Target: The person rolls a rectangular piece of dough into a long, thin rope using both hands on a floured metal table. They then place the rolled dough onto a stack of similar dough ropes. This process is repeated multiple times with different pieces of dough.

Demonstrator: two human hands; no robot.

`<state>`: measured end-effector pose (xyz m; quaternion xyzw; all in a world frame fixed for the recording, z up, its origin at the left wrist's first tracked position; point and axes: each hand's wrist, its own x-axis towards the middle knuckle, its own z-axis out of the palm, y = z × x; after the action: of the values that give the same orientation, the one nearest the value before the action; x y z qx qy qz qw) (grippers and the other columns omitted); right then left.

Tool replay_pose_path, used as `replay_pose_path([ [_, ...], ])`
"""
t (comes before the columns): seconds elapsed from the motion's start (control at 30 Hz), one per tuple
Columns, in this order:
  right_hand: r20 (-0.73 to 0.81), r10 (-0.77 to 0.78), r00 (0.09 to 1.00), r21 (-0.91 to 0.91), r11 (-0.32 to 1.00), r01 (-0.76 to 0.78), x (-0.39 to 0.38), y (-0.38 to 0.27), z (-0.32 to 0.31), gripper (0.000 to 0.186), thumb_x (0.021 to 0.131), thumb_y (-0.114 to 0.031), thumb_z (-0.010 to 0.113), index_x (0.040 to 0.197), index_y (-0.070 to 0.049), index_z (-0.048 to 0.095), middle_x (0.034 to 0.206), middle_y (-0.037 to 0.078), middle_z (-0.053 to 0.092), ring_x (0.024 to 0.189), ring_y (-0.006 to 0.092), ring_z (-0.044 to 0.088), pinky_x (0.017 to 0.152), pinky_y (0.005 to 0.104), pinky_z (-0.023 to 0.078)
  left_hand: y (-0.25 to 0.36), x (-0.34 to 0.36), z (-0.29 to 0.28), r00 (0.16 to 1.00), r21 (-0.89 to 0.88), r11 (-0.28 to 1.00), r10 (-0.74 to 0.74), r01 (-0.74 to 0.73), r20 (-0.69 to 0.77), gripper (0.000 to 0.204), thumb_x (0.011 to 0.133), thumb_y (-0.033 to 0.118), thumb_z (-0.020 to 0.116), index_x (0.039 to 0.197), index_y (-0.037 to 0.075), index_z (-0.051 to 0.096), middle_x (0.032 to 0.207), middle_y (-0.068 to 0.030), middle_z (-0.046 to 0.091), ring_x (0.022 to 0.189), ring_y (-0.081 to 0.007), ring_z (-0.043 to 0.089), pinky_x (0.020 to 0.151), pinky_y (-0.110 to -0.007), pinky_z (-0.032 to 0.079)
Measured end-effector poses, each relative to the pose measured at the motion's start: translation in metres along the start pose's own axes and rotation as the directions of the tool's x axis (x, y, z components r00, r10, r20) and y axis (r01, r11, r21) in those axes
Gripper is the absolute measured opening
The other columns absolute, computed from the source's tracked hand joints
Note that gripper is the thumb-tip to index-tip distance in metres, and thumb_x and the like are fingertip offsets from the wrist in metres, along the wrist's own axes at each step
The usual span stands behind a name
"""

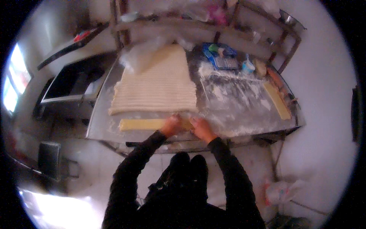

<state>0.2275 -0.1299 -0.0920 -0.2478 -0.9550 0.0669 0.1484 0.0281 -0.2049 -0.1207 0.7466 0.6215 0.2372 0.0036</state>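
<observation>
A long, flat strip of yellowish dough lies along the near edge of the metal table. At its right part my left hand is closed on the strip, fingers curled in. Just to the right, my right hand pinches the strip's right end, and a short piece shows between the two hands. The fingertips are blurred and partly hidden. Beyond my hands lies a wide sheet of pale dough, ridged crosswise like rows laid side by side. Clear plastic film covers its far left corner.
White flour dusts the right half of the table. Farther back are a blue package and a blue-and-white cup. Another dough strip lies at the right edge beside a wooden stick. A shelf stands behind.
</observation>
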Motion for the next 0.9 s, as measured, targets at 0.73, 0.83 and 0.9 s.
replay_pose_path([
  [0.73,0.140,0.055,0.989,-0.193,0.981,-0.028,0.008,-0.001,-0.002,0.020,0.080,-0.011,0.058,0.098,-0.004,0.062,0.113,0.014,0.061,0.094,0.0376,0.060,0.085,0.0485,0.046,0.009,0.002,0.026,0.983,0.091,0.995,0.061,-0.046,-0.173,0.038,0.079,0.036,0.067,0.094,0.002,0.058,0.104,-0.0190,0.056,0.095,-0.0356,0.056,0.077,-0.045,0.050],
  [0.83,0.037,0.009,0.999,-0.228,0.974,0.000,-0.016,-0.004,0.003,0.021,0.082,-0.012,0.053,0.099,-0.005,0.063,0.107,0.012,0.061,0.094,0.0349,0.058,0.089,0.0477,0.043,0.021,-0.001,0.013,0.985,0.127,0.984,0.139,-0.126,-0.105,0.036,0.078,0.032,0.065,0.101,0.005,0.061,0.103,-0.0146,0.057,0.096,-0.0324,0.055,0.079,-0.044,0.047],
  [0.9,-0.062,-0.047,0.997,-0.289,0.957,0.027,-0.025,0.002,0.012,0.022,0.081,-0.013,0.055,0.100,-0.005,0.063,0.107,0.013,0.061,0.099,0.0330,0.057,0.092,0.0468,0.041,0.030,-0.002,0.007,0.982,0.157,0.976,0.166,-0.151,-0.089,0.033,0.079,0.029,0.063,0.104,0.008,0.064,0.100,-0.0114,0.057,0.097,-0.0307,0.054,0.080,-0.044,0.045],
])
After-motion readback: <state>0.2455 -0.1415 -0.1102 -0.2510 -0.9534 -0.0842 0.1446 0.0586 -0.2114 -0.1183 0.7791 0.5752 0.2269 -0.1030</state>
